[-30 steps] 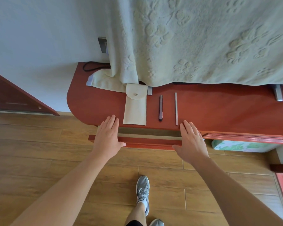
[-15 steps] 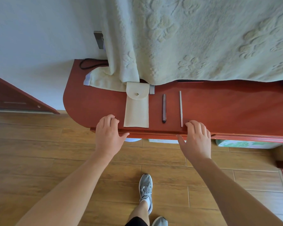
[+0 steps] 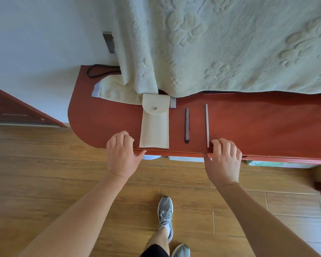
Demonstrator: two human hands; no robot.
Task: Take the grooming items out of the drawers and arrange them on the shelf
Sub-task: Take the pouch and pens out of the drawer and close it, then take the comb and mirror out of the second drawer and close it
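Clamping shelf (image 3: pixel 258 127) front edge: left hand (image 3: pixel 121 156) just beside cream pouch (image 3: pixel 154 127), right hand (image 3: pixel 223 162) just beside thin stick (image 3: pixel 207 125).

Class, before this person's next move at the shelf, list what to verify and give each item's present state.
1. Hands free of items: ok; left hand and right hand grip only the shelf edge.
2. Beige pouch flat, flap snapped: ok.
3. Dark stick and metal file parallel, apart: ok.
4. File clear of right fingers: cannot tell; its end lies beside them.
5. Drawer shut: ok; nothing juts out.
6. Items left in drawers: cannot tell.
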